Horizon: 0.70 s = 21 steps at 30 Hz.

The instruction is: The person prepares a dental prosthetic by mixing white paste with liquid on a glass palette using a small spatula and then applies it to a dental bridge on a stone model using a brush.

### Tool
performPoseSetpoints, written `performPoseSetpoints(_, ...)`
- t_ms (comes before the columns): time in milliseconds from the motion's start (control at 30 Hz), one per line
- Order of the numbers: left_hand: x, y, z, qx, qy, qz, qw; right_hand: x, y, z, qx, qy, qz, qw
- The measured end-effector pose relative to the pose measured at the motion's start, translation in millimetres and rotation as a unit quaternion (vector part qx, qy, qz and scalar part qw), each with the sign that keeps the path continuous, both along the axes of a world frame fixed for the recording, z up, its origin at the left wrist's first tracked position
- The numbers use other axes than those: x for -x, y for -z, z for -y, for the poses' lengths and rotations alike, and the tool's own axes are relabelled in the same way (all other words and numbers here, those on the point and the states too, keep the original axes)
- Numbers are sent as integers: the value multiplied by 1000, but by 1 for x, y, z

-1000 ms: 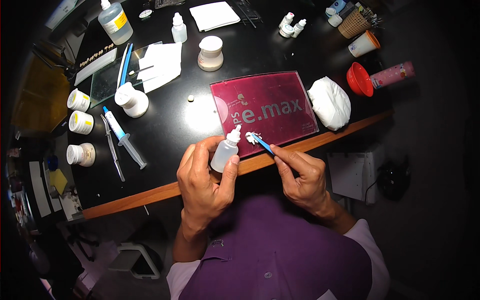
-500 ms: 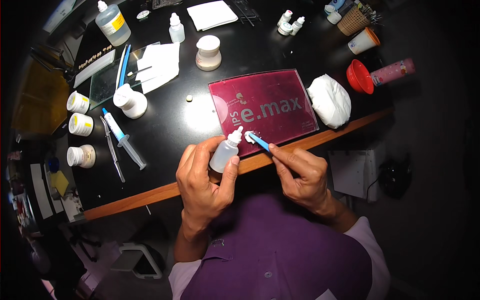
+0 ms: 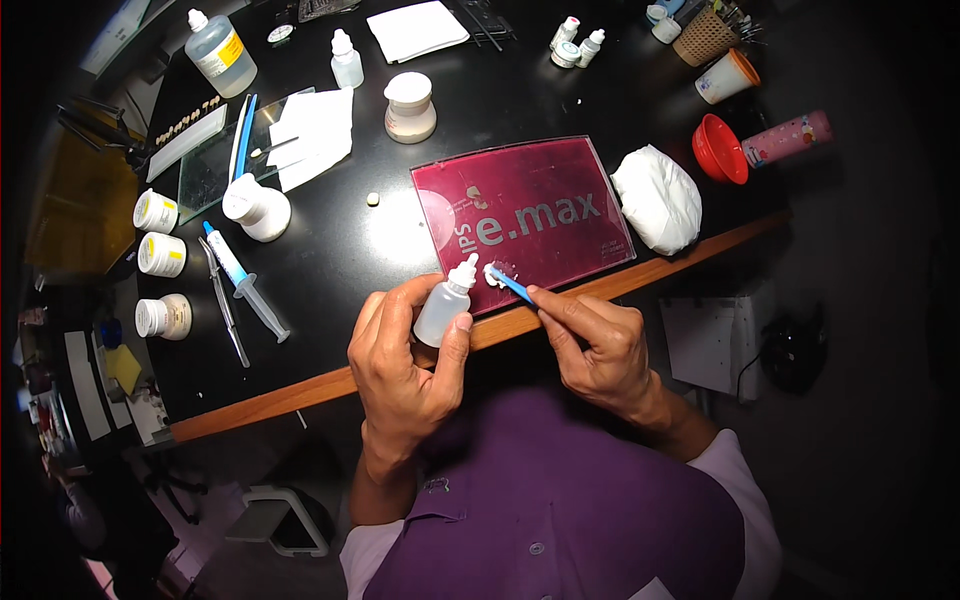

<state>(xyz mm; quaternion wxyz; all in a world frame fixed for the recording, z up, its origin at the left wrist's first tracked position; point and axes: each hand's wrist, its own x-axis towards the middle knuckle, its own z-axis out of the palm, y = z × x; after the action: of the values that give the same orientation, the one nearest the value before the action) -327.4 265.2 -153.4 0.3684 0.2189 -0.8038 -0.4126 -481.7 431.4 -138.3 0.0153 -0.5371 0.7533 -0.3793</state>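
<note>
My left hand (image 3: 405, 370) grips a translucent squeeze bottle (image 3: 438, 318) with a white nozzle, held upright and slightly tilted near the desk's front edge. My right hand (image 3: 600, 350) pinches a blue plastic spatula (image 3: 512, 283), whose end rests in a small patch of white material (image 3: 494, 278) on a magenta plate (image 3: 540, 165) with lettering. Beside that plate, at its right, lies a white wrapped bundle (image 3: 655, 200).
The dark desk (image 3: 330, 250) also holds white jars (image 3: 160, 255), a syringe (image 3: 262, 300) and tweezers (image 3: 225, 305) at left, a glass slab (image 3: 200, 180) with paper, several bottles behind, and a red bowl (image 3: 715, 145), cup (image 3: 720, 78) and pink cylinder (image 3: 785, 140) at right.
The spatula's end shifts slightly in the white material. Both hands keep their grips; they and the desk items appear a little farther left in the picture.
</note>
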Motion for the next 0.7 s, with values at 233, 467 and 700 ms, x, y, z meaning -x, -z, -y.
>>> performPoseSetpoints(233,-1,-1,-1,-4,-3,6,1000,5,-11,-3,0,4,-22,1000)
performPoseSetpoints(467,-1,-2,-1,-15,-1,12,1000,24,3,-13,29,-73,-83,993)
performPoseSetpoints(700,0,-1,-2,-17,-3,12,1000,14,3,-5,8,-41,-70,997)
